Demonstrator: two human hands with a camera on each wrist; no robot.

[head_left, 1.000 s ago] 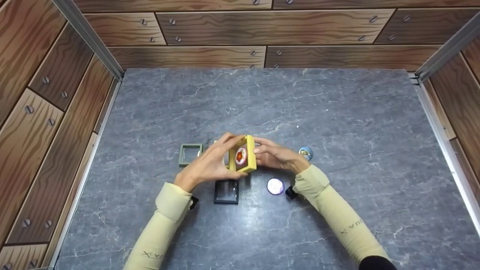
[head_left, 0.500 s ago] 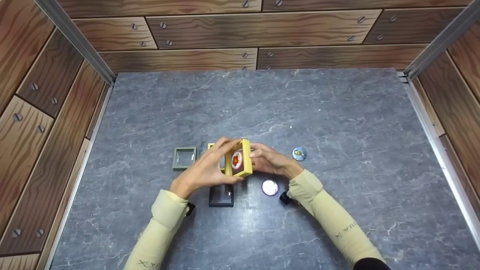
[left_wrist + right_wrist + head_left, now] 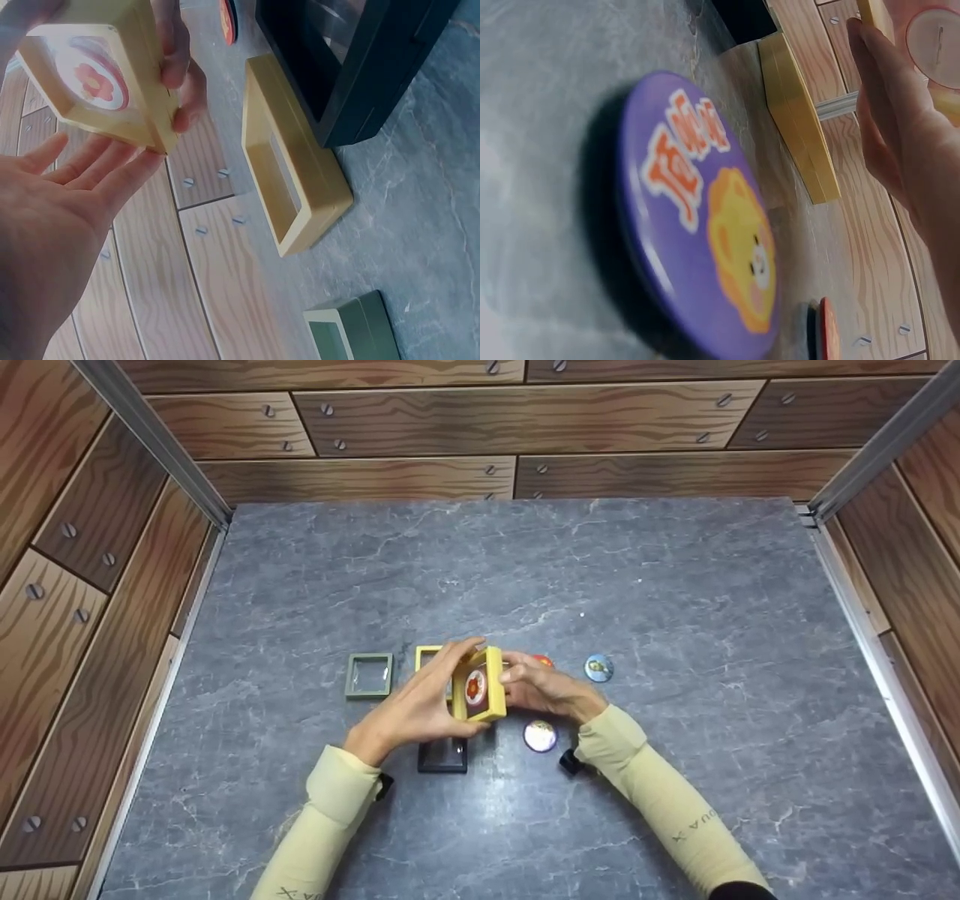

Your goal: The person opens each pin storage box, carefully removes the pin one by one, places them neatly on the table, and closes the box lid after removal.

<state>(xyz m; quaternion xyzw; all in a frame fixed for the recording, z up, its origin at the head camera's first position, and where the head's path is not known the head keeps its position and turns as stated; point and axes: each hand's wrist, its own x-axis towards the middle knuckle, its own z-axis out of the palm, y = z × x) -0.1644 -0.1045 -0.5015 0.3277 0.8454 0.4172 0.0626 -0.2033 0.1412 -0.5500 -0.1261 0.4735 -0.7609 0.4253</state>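
Observation:
Both hands hold a yellow display frame (image 3: 493,684) tilted above the table. Inside its clear film sits a round pin badge (image 3: 475,688) with a red flower on white. My left hand (image 3: 416,706) spans the frame's left side, fingers at the upper edge and thumb at the lower. My right hand (image 3: 547,686) grips the right side, thumb on the rim; its other fingers are partly hidden behind. The left wrist view shows the held frame (image 3: 142,82) close up, with the badge (image 3: 94,79) behind the film. Under the right wrist lies a purple badge (image 3: 697,217) with a yellow cartoon face.
A green frame (image 3: 348,679) lies left of the hands. A second yellow frame (image 3: 429,649) and a black frame (image 3: 442,769) lie partly covered by the left hand. A blue badge (image 3: 598,667) lies at the right, and a red badge (image 3: 543,660) peeks out behind the right hand.
The head view has shifted slightly. Both hands and the held frame have come a little nearer the body, and more of the red badge behind the right hand shows.

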